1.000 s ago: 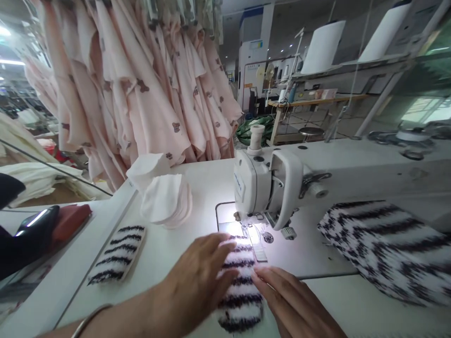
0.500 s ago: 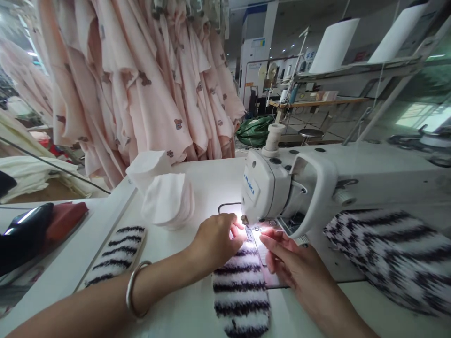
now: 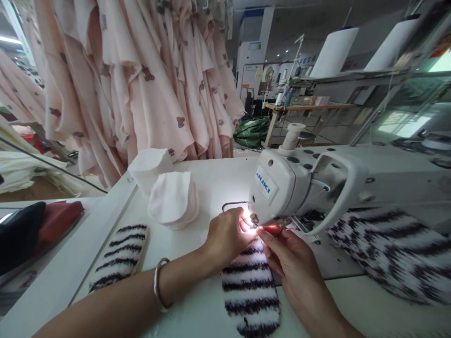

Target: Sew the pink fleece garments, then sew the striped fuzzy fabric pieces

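At the needle of a white sewing machine (image 3: 273, 188), my two hands meet with their fingertips almost touching. My left hand (image 3: 225, 237), a silver bangle on its wrist, has bent fingers pinched together at the left of the needle. My right hand (image 3: 291, 253) comes in from the right with thumb and forefinger closed. What lies between the fingertips is too small and glaring to make out. A fluffy black-and-white striped fabric piece (image 3: 251, 293) with a rounded end stretches toward me from beneath my hands, its far end at the needle.
Another striped piece (image 3: 121, 253) lies on the left of the white table (image 3: 190, 300). Behind it stand two stacks of white pads (image 3: 172, 199). A striped fabric heap (image 3: 398, 253) sits right of the machine. Pink garments (image 3: 151, 94) hang behind; thread cones (image 3: 334, 52) stand above.
My right hand has come closer to my left at the needle. The machine, the striped piece and my hands appear further right in view.
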Motion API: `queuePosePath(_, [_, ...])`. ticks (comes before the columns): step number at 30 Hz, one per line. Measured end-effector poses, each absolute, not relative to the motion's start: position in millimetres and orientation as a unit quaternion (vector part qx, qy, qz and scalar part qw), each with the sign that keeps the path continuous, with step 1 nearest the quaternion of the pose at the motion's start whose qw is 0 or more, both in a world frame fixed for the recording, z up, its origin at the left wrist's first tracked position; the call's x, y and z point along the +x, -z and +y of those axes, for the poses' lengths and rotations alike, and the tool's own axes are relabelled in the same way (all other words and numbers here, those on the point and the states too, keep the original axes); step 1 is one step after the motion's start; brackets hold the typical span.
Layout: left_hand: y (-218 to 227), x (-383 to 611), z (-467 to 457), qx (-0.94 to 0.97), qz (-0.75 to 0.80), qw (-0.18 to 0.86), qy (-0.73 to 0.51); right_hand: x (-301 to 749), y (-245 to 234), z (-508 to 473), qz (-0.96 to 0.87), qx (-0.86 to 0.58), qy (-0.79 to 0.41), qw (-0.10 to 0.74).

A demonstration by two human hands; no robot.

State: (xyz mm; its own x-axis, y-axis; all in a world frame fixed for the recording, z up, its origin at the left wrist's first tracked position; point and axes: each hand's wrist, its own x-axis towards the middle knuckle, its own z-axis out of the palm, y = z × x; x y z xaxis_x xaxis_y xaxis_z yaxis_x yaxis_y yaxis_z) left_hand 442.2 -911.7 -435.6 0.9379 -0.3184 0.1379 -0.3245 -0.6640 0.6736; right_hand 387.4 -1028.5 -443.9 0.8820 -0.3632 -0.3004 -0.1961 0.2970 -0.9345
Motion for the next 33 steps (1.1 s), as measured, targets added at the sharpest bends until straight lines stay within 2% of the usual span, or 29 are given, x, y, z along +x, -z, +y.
queuePosePath(17, [440.5,441.4,-914.7,0.916,-0.191,0.352,-0.022,386.0,451.3,-1035.7,0.186,-0.604,0.06,0.772])
queuePosePath(33, [442.9,440.8,-916.1,0.919,-0.201,0.337,-0.038,386.6,453.0,-1036.8,0.175,-0.648,0.03,0.74])
